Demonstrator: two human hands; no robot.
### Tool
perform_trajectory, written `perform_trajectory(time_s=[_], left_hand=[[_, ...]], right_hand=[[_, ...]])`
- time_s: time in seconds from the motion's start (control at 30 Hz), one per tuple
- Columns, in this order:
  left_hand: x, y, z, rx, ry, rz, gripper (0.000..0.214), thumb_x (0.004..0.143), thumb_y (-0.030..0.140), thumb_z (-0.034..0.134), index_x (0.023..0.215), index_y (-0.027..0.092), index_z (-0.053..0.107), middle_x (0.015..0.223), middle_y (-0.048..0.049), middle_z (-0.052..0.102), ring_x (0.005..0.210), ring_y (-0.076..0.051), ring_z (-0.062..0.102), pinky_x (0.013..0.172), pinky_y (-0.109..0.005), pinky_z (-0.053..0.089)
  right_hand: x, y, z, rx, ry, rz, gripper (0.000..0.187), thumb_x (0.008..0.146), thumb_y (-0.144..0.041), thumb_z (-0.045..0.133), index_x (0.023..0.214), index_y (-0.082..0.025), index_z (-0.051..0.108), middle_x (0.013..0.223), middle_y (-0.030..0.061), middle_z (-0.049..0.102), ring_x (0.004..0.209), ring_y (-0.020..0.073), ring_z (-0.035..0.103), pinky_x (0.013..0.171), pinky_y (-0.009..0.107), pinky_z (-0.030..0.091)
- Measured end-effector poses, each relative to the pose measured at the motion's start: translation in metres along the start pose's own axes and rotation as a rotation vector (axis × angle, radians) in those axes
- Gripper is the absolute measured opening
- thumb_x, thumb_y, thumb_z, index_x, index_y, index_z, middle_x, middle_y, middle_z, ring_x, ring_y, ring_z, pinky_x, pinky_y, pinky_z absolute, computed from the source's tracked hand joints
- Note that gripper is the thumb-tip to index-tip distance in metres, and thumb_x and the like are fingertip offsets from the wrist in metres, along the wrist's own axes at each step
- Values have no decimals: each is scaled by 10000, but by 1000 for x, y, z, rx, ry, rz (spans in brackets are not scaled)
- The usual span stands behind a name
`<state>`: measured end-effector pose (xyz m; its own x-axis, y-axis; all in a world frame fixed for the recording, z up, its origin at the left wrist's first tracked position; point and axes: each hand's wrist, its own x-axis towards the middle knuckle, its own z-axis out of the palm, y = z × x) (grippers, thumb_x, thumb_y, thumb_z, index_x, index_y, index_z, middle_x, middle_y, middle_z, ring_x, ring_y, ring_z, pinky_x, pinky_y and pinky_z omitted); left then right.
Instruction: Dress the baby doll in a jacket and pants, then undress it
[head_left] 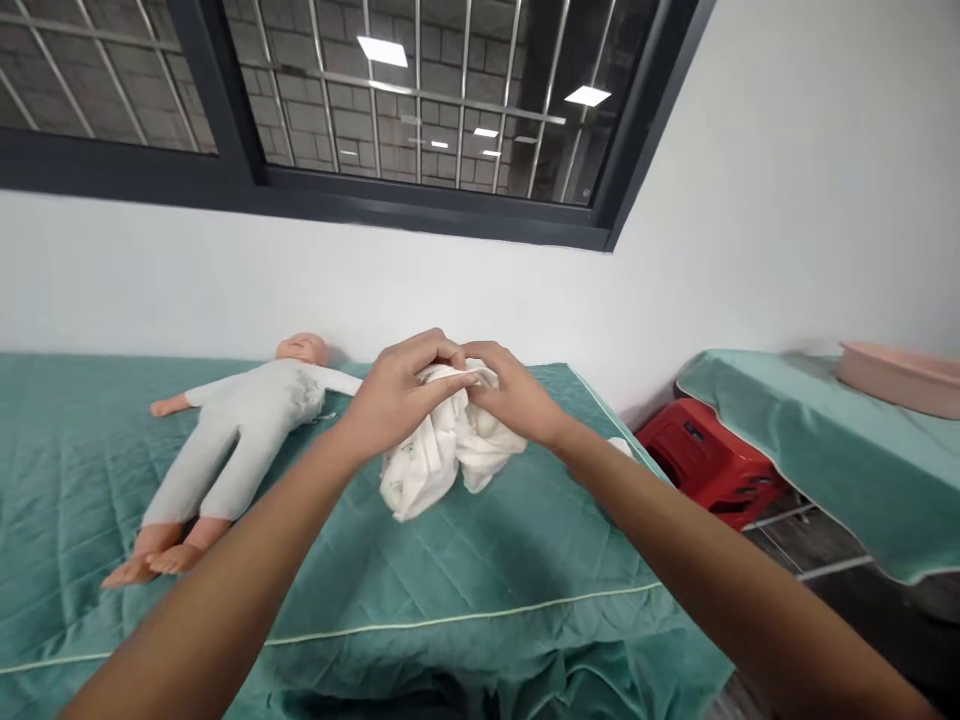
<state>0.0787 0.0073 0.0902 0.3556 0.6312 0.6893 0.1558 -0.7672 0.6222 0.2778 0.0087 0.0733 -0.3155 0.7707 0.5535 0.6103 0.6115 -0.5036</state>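
The doll (259, 415) serves as the position reference; left and right are as viewed by the operator. The doll lies face up on the green quilted cover (420, 590), dressed in a pale suit, with its head toward the wall (465, 290) and its bare feet toward the operator.

The white bundle (421, 470) is to the right of the doll, apart from it, suspended from both hands over the cover. It is crumpled and carries faint green marks; contact between its lower edge and the cover cannot be determined.

Left hand (394, 392): fingers and thumb closed on the bundle's upper left part, on the side nearer the doll. Right hand (514, 392): closed on the upper right part, farther from the doll. The fingertips of the two hands meet or nearly meet.

Well to the right of the doll are a red plastic stool (709, 465) and, farther right, a pink basin (900, 380).
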Motion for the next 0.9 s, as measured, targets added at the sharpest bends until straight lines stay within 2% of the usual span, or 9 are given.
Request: perform_trajectory(time_s=[0.07, 0.13, 0.2, 0.33, 0.43, 0.53, 0.63, 0.73, 0.9], left_hand=[[3, 26, -13, 35, 45, 13, 171, 819, 372, 740, 815, 211, 683, 826, -20, 639, 811, -189, 571, 781, -293, 466], [5, 41, -22, 62, 84, -13, 162, 822, 360, 741, 815, 210, 678, 834, -20, 634, 823, -192, 575, 792, -303, 481], [9, 50, -26, 87, 81, -40, 139, 806, 318, 756, 850, 211, 679, 839, -16, 611, 839, -192, 576, 824, -319, 492], [20, 62, -21, 93, -24, -24, 282, 737, 193, 769, 1003, 236, 687, 984, -23, 597, 961, -214, 592, 938, -367, 495], [26, 70, -15, 77, -67, 17, 243, 763, 145, 682, 986, 240, 698, 1062, -35, 622, 1056, -244, 591, 1011, -403, 473], [30, 79, -12, 82, -88, 43, 289, 761, 74, 594, 963, 233, 726, 1060, -37, 660, 1081, -260, 593, 1046, -424, 442], [33, 87, -14, 29, -67, 36, 365, 727, 15, 543, 945, 224, 748, 1055, -35, 683, 1114, -278, 600, 1068, -431, 417], [33, 95, -17, -24, -21, -5, 357, 697, -3, 557, 901, 225, 741, 1028, -30, 687, 1168, -304, 593, 1084, -439, 409], [34, 102, -30, 64, -1, -59, 360, 655, -10, 583, 879, 235, 723, 1034, -23, 689, 1197, -321, 585, 1116, -465, 386]], right_hand=[[14, -22, -16, -34, -52, -56, 187, 908, -357, 608, 1005, -212, 676, 1066, 38, 708, 1037, 208, 611, 946, 350, 439], [17, -40, -33, -51, -84, -28, 223, 919, -405, 602, 860, -199, 663, 829, -6, 670, 805, 166, 581, 749, 289, 423], [15, -54, -47, -64, -82, -7, 278, 924, -436, 603, 807, -188, 655, 722, -28, 617, 707, 141, 528, 655, 261, 364], [8, -78, -69, -152, -74, -67, 249, 961, -394, 570, 943, -198, 723, 861, -3, 706, 805, 158, 588, 707, 260, 368], [3, -92, -81, -331, -115, -107, 305, 1013, -413, 498, 1063, -235, 741, 967, 13, 738, 847, 172, 614, 722, 269, 363], [-3, -102, -95, -501, -127, -126, 364, 1046, -433, 429, 1083, -237, 734, 924, 19, 740, 802, 172, 617, 695, 276, 347], [-8, -107, -109, -574, -140, -114, 374, 1048, -435, 414, 1111, -236, 724, 939, 23, 751, 807, 180, 637, 690, 279, 357], [-13, -111, -121, -634, -96, -98, 334, 1027, -361, 429, 1098, -247, 735, 983, 16, 763, 854, 198, 658, 706, 289, 377], [-19, -114, -136, -777, 6, -109, 319, 944, -203, 458, 1075, -250, 745, 967, 17, 766, 846, 219, 659, 696, 308, 390]])
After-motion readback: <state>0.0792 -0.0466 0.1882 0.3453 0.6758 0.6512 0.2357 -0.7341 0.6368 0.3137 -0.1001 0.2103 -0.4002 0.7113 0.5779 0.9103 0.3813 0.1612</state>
